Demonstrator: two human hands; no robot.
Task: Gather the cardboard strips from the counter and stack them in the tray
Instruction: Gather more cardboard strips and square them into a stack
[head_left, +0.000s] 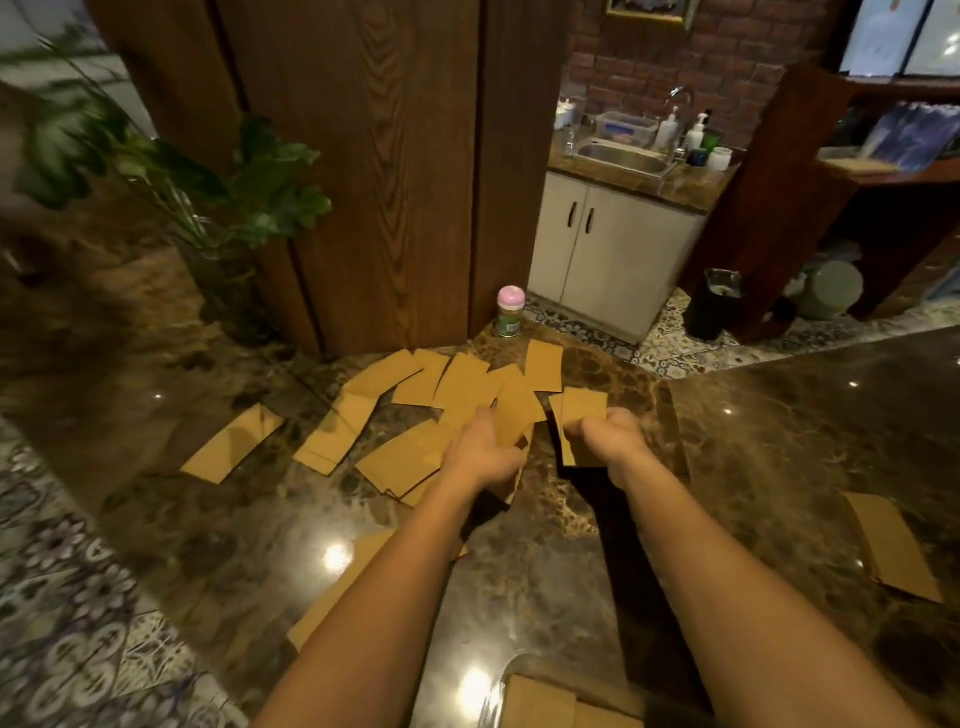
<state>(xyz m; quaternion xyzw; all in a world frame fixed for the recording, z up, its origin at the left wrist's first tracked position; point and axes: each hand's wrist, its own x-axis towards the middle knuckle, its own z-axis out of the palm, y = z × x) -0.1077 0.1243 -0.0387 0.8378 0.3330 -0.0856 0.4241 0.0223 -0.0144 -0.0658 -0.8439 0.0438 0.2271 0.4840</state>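
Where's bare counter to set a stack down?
Free: the dark marble counter between the right hand and the lone tan cardboard strip at right; also the patch between the forearms. Crowded: the scattered cardboard strips fanned left and ahead of the left hand, up to the pink-lidded jar.

No readable text anywhere: label on the pink-capped bottle (511, 312) too blurred, framed sheets (901, 36) top right too small to read.

Pink-lidded jar (511, 310) by wooden pillar (395, 171), leafy plant (171, 161) in glass vase, steel sink (623, 158), white cabinet (608, 254)
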